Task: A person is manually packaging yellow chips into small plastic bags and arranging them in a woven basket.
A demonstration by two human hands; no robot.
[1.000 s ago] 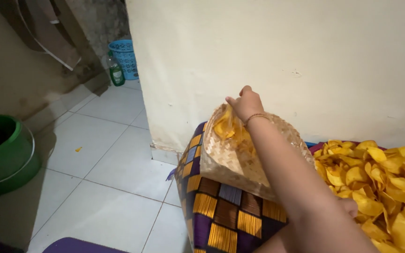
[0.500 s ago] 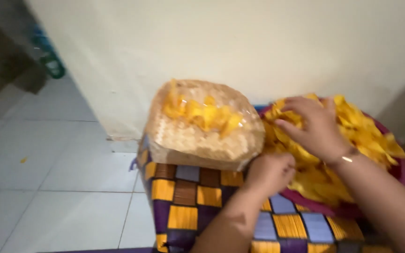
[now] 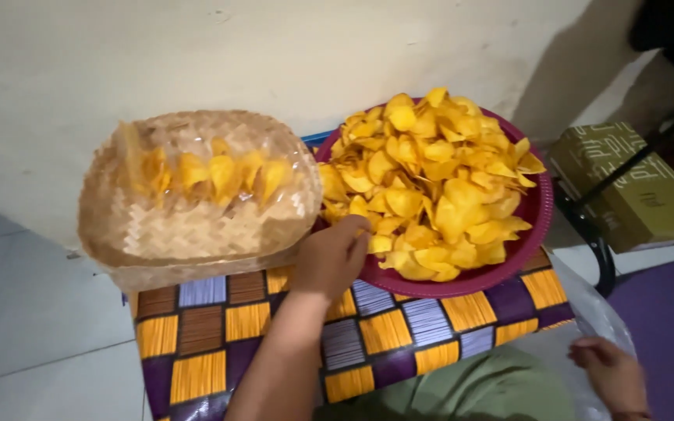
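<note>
head view: left hand [image 3: 335, 256] curls closed at the near edge of the chips [image 3: 431, 183], which fill the red tray [image 3: 536, 210]; right hand [image 3: 611, 374] pinches a clear bag [image 3: 587, 312] at lower right; one filled bag [image 3: 204, 175] lies in the woven basket [image 3: 189, 234]; most chips look unpacked; a box [image 3: 637, 183] sits right, well apart.
</note>
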